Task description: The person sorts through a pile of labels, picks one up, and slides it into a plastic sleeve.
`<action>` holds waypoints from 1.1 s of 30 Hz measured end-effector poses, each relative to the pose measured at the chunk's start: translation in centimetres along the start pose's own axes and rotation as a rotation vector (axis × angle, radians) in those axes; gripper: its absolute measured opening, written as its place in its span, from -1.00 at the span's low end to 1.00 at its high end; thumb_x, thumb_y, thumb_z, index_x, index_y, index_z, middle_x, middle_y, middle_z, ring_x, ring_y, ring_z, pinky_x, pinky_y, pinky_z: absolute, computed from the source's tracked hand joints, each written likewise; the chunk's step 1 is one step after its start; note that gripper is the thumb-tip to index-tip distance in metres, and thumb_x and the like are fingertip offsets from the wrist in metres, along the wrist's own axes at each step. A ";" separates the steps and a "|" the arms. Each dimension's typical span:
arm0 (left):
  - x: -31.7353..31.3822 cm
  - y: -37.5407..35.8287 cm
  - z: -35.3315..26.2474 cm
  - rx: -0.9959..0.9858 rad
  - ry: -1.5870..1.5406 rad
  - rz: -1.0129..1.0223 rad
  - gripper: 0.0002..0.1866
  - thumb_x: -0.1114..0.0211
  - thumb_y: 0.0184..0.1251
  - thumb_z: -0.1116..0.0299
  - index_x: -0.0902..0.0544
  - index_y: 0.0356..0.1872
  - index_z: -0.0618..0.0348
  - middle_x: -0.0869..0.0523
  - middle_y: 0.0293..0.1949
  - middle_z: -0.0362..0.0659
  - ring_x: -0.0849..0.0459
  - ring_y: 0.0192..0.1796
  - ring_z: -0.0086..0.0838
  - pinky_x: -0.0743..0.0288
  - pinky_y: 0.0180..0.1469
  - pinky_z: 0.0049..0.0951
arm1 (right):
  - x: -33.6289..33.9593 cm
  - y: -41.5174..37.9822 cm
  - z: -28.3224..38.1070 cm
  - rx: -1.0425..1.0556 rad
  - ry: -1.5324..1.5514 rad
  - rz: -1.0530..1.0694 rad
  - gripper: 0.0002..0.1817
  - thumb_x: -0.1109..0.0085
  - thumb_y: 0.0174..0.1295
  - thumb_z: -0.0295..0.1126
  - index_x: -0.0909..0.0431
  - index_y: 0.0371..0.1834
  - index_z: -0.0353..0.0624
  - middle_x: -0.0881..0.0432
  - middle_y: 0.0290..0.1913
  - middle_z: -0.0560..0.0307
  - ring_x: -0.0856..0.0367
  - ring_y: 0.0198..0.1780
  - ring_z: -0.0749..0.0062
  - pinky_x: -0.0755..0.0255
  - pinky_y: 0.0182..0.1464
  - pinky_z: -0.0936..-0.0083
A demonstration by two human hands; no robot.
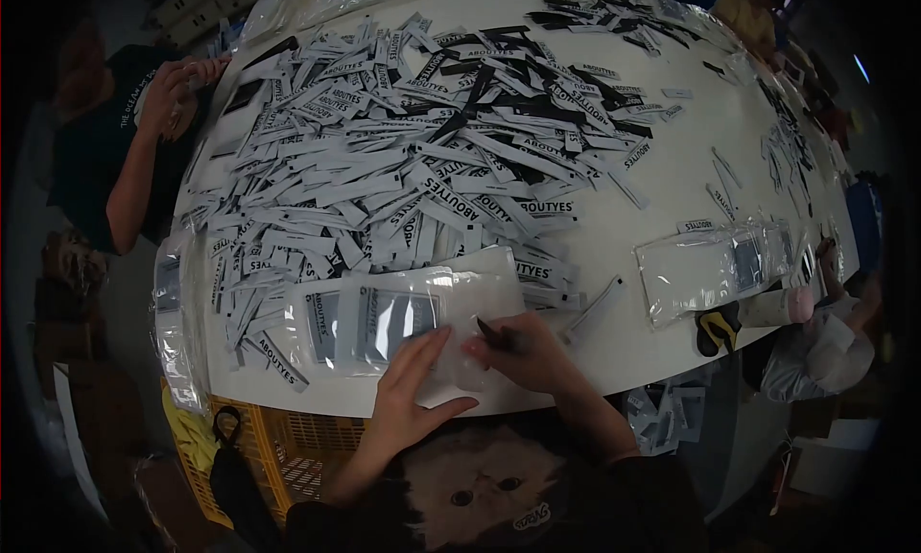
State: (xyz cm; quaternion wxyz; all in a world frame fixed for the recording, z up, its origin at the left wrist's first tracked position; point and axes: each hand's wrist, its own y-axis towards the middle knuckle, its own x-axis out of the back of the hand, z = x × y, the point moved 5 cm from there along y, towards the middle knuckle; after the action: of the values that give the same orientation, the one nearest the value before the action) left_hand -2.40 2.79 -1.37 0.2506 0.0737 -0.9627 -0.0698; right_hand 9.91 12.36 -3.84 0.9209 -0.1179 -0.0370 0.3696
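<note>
Clear plastic packages with grey and white ABOUTYES labels (pixel 374 325) lie near the table's front edge. Across the lower right of these packages rests my left hand (pixel 411 396), its fingers stretched out and the thumb spread away. Just to its right my right hand (pixel 526 353) is closed around a small dark pointed tool (pixel 497 335), whose exact kind I cannot make out. The tool's tip points up and left over a milky plastic sheet (pixel 484 275). Beyond both hands spreads a heap of white and black ABOUTYES strips (pixel 384 184).
More clear packages (pixel 686 275) lie to the right, near yellow-and-black scissors (pixel 715 332). A plastic-wrapped stack (pixel 173 313) lines the left edge. A yellow crate (pixel 307 438) stands below the table. Other people sit at the left (pixel 125 160) and right (pixel 830 352).
</note>
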 end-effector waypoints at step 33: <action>-1.5 2.1 -3.7 -0.315 0.347 0.025 -0.09 -0.56 -0.41 0.14 -0.36 0.12 0.18 -0.41 0.00 -0.06 -0.40 0.03 -0.16 -0.20 0.08 -0.10 | 0.7 -4.3 -0.6 0.220 0.577 -0.048 -0.81 -0.08 0.17 -0.55 -0.37 -0.16 -0.19 -0.43 -0.24 0.24 -0.33 -0.29 0.68 -0.23 -0.24 0.72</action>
State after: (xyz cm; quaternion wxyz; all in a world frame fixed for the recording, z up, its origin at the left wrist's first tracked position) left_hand 0.47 4.75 1.49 0.4218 0.0325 -0.8832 -0.2025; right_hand 13.37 9.72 -3.35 0.9092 -0.1166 0.2632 0.3008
